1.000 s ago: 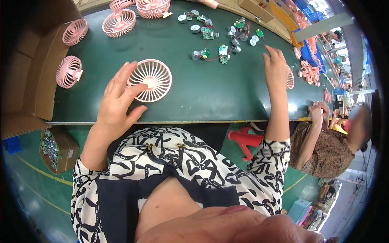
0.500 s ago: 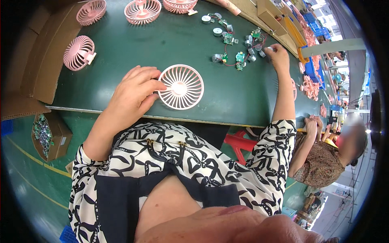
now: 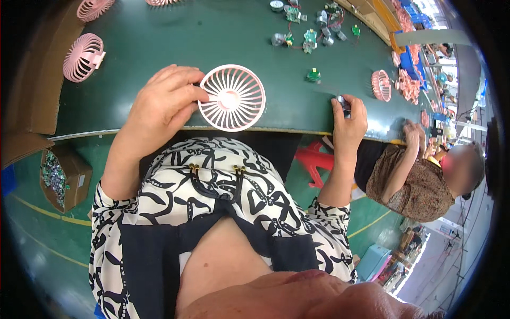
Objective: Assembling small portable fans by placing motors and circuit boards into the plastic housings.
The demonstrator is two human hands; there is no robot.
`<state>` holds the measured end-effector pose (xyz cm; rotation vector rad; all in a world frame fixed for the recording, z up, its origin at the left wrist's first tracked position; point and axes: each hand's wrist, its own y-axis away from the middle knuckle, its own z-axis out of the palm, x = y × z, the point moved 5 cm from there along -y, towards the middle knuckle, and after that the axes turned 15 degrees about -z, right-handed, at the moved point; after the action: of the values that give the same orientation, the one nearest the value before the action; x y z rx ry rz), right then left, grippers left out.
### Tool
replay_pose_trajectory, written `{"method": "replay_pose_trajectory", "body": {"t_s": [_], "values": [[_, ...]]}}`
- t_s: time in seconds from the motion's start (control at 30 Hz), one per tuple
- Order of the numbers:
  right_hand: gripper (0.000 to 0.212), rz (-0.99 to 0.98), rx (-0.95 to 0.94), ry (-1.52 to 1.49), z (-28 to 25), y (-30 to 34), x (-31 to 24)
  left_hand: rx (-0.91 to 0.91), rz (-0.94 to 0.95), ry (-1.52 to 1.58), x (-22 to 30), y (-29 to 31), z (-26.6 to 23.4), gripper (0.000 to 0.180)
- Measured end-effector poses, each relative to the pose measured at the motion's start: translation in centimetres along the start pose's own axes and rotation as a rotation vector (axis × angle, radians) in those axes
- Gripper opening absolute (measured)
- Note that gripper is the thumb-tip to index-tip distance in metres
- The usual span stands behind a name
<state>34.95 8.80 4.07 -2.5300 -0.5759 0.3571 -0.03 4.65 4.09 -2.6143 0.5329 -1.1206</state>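
My left hand [image 3: 166, 101] pinches the left edge of a round pink fan cage [image 3: 247, 101], its slotted bowl turned upward over the table's near edge. To the right, the thumb and fingers of my right hand [image 3: 350, 122] are closed on a small silver motor [image 3: 344, 105]. A thin wire appears to run from that motor toward a small green circuit board [image 3: 313, 75] on the tabletop. Farther back lies a loose cluster of wired motors and circuit boards [image 3: 310, 40].
More pink cages [image 3: 84, 57] lie at the left beside a cardboard box [image 3: 37, 69]. Another cage [image 3: 381, 85] stands to the right on the green table [image 3: 159, 42]. A carton of small parts [image 3: 66, 178] and a red stool [image 3: 314, 162] are below. A co-worker [image 3: 414, 181] sits at right.
My right hand has come back from the cluster toward the near edge, bringing a motor with its board. My left hand still holds the cage. The view has shifted slightly.
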Motion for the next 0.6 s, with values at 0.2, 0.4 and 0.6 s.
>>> {"method": "replay_pose_trajectory", "body": {"t_s": [0.2, 0.4, 0.6], "values": [[0.019, 0.027, -0.079, 0.103, 0.2, -0.5, -0.6, -0.064, -0.046, 0.016, -0.3, 0.0, 0.0, 0.023], [0.021, -0.146, -0.066, 0.219, 0.4, 0.2, -3.1, -0.044, -0.026, 0.020, -0.2, 0.3, -0.1, 0.024], [0.023, 0.064, -0.242, 0.107, -0.5, -0.8, -3.1, -0.117, 0.021, 0.066, 0.1, 0.5, 0.0, 0.023]]}}
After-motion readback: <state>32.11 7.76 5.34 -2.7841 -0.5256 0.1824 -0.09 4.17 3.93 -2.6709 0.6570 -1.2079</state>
